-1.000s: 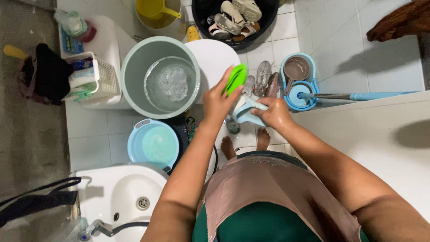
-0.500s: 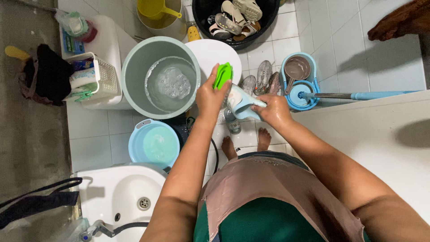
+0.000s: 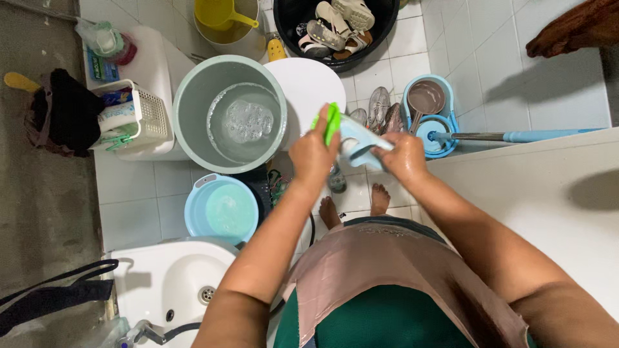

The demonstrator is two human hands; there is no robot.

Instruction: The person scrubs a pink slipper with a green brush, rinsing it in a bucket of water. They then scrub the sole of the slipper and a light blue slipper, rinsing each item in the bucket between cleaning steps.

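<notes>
My left hand (image 3: 314,153) has a closed grip on a green scrub brush (image 3: 331,122), its edge set against the pale blue shoe (image 3: 358,143) that my right hand (image 3: 405,156) grips from the other side. I hold the shoe up in the air above the tiled floor (image 3: 503,71), just beside the white round lid (image 3: 304,87) and near the grey bucket (image 3: 230,113), which is part full of soapy, bubbly water.

As far as I can judge, the scrubbing of this shoe is under way and not done: the brush is on it, and my hands look wet. How clean it is I cannot tell; it is too small and partly hidden by my fingers. A good deal seems left. A couple of worn shoes (image 3: 380,106) lie on the floor just beyond my hands, and the black tub (image 3: 387,22) at the top holds a heap of sandals (image 3: 335,22). A light blue basin (image 3: 220,207) sits by my left forearm, and a mop bucket (image 3: 428,116) stands to the right.
</notes>
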